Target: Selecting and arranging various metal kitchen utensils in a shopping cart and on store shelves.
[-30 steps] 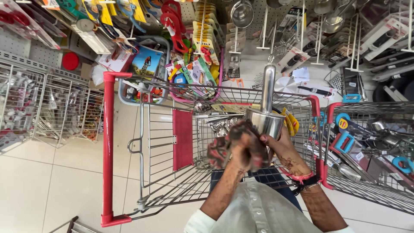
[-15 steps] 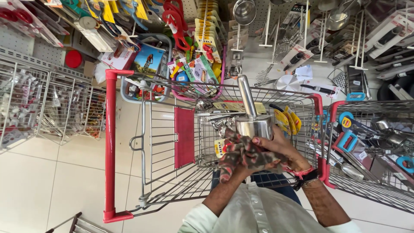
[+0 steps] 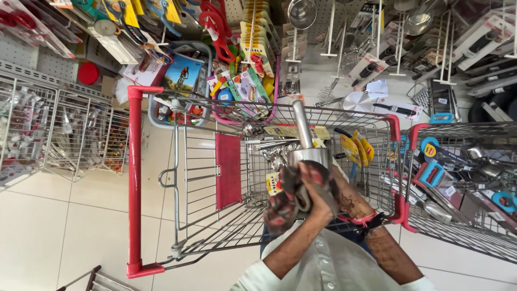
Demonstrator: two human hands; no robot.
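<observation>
Above a shopping cart [image 3: 177, 178] with red corners, seen from the head camera, both hands meet over the wire basket. Left hand [image 3: 315, 196]: fingers closed around a dark patterned cloth [image 3: 288, 202], pressing it against the lower side of a steel pot [image 3: 309, 157]. Right hand [image 3: 350, 202]: mostly hidden behind the left hand and the cloth; it lies against the pot's far side, and whether its fingers are closed on the pot cannot be told. A red band and a dark strap circle the right wrist. Steel pot: held just above the cart's basket, close to the person's chest, its long straight handle [image 3: 301, 121] rising away from the body toward the shelves. Cloth: bunched, draped down from the left hand, touching the pot.

Inside the cart, below the pot, lie shiny metal utensils [image 3: 274, 153] and, to the right, yellow-handled tools [image 3: 358, 148]. Beyond the cart's far end stand a grey basket [image 3: 180, 81] and a pink basket [image 3: 247, 91] filled with packaged goods. A second wire cart [image 3: 463, 188] with kitchen tools stands just beside the first on the right. Wire bins [image 3: 59, 134] line the left; packaged kitchenware hangs on the pegboard wall [image 3: 344, 37]. Pale floor tiles [image 3: 64, 226] show underneath.
</observation>
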